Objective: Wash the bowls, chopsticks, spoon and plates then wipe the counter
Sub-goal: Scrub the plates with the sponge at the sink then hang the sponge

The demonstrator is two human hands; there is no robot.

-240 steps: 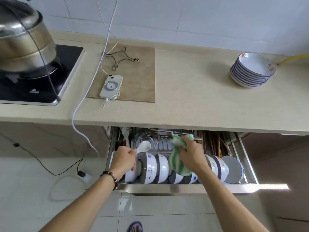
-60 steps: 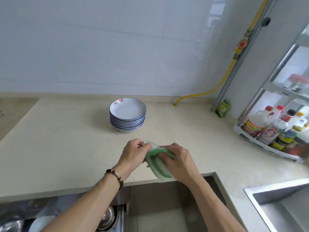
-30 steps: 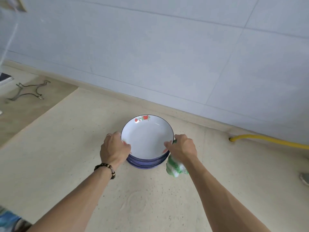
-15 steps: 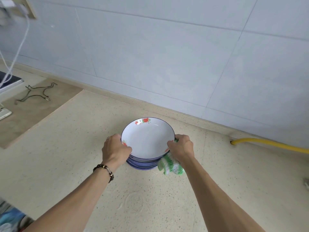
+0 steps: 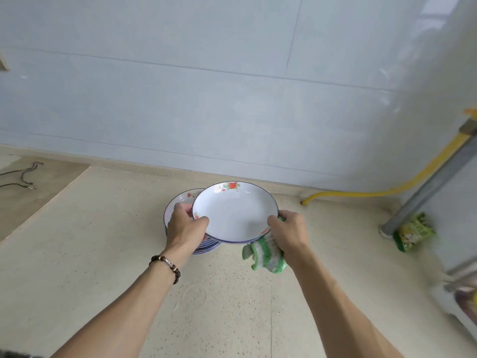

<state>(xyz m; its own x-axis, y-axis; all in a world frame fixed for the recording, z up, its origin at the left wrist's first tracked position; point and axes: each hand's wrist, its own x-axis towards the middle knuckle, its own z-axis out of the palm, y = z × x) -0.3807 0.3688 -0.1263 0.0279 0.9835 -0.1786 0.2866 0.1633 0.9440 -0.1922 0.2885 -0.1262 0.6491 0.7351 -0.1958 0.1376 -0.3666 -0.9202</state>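
Observation:
A white plate (image 5: 236,213) with a blue rim and a red flower is held above the beige counter (image 5: 90,254), lifted off a stack of matching plates (image 5: 180,200) and shifted to the right of it. My left hand (image 5: 187,226) grips the plate's left rim, thumb on top. My right hand (image 5: 289,232) pinches the plate's right rim and also holds a green and white cloth (image 5: 265,257) that hangs below the palm.
A yellow hose (image 5: 361,193) runs along the back wall to a grey pipe (image 5: 426,187). A green packet (image 5: 413,232) lies by the pipe's foot. A wire trivet (image 5: 22,175) sits on a brown board at far left.
The top plate has come up off the stack and moved right in both hands; the stack's following plate now shows. The camera has swung to the right.

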